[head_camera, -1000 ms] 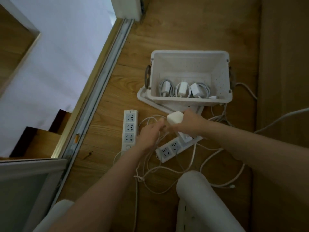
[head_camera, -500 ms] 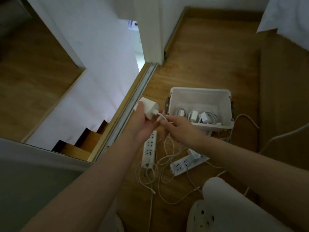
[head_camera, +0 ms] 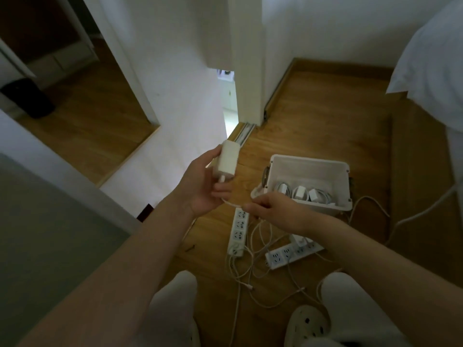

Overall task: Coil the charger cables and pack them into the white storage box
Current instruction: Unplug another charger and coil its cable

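While left hand (head_camera: pixel 200 186) holds it, white charger (head_camera: pixel 226 159) trails thin cable (head_camera: pixel 231 203)

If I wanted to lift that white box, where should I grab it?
Probably by the dark handles on the two short ends of the white storage box, with one hand coming in from each side. It stands upright with its top open and coiled chargers inside, so lifting both ends evenly should keep it level.

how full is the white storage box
Partly full: the open-topped white plastic storage box holds three coiled white chargers along its near wall.
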### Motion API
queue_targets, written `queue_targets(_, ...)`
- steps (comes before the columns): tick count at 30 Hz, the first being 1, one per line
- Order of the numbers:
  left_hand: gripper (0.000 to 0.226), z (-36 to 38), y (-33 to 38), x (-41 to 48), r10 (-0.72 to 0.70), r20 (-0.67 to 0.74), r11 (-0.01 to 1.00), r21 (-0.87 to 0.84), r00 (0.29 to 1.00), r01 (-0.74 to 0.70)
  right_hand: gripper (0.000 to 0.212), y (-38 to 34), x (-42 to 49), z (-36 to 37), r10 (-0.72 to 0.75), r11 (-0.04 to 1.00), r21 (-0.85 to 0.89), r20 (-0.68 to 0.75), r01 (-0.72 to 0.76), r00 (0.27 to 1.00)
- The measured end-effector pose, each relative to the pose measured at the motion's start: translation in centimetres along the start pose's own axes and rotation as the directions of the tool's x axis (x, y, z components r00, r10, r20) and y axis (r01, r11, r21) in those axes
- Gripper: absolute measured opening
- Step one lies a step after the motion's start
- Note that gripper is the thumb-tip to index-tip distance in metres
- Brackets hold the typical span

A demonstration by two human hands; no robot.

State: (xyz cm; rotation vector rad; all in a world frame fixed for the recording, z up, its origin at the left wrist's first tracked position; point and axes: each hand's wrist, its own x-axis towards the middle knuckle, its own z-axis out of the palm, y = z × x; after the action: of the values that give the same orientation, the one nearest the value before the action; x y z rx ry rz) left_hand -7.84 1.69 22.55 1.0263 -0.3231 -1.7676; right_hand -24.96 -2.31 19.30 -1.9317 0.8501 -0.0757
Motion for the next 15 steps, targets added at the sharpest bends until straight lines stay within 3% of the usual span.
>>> queue_targets(3, 0.048, 0.7, 0.8, -2.7, 0.022, 0.1, 0.939, 0.339, 0.995, -0.054, 0.033, 0.1, -1.3, -0.1, -0.004, 0.997, -0.072, -0.006, 0.004, 1.0)
queue_targets(6, 0.065, 1.3, 1.1, -5.5, 0.054, 0.09, 0.734, 0.671, 0.994, -0.101, 0.032, -0.4, -2.5, -0.3, -0.089, 0.971, -0.229, -0.08, 0.069, 0.993)
queue_targets(8, 0.062, 1.9, 1.0, -7.1, 0.074, 0.11, 0.624, 0.771, 0.991, -0.132, 0.035, -1.0, -3.1, -0.6, -0.177, 0.925, -0.363, -0.143, 0.115, 0.974)
queue_targets(11, 0.039, 2.1, 1.1, -8.7, 0.136, 0.121, 0.496, 0.851, 0.983, -0.173, 0.042, -2.0, -3.8, -0.8, -0.271, 0.872, -0.473, -0.257, 0.124, 0.928)
queue_targets(13, 0.025, 1.6, 0.9, -9.1, 0.187, 0.053, 0.391, 0.912, 0.981, -0.124, 0.043, -2.8, -4.2, -0.6, -0.301, 0.854, -0.51, -0.319, 0.105, 0.899)
queue_targets(15, 0.023, 0.5, 0.3, -8.9, 0.26, -0.028, 0.224, 0.974, 0.965, -0.033, 0.037, -3.8, -4.5, 0.0, -0.297, 0.853, -0.517, -0.371, 0.07, 0.88)
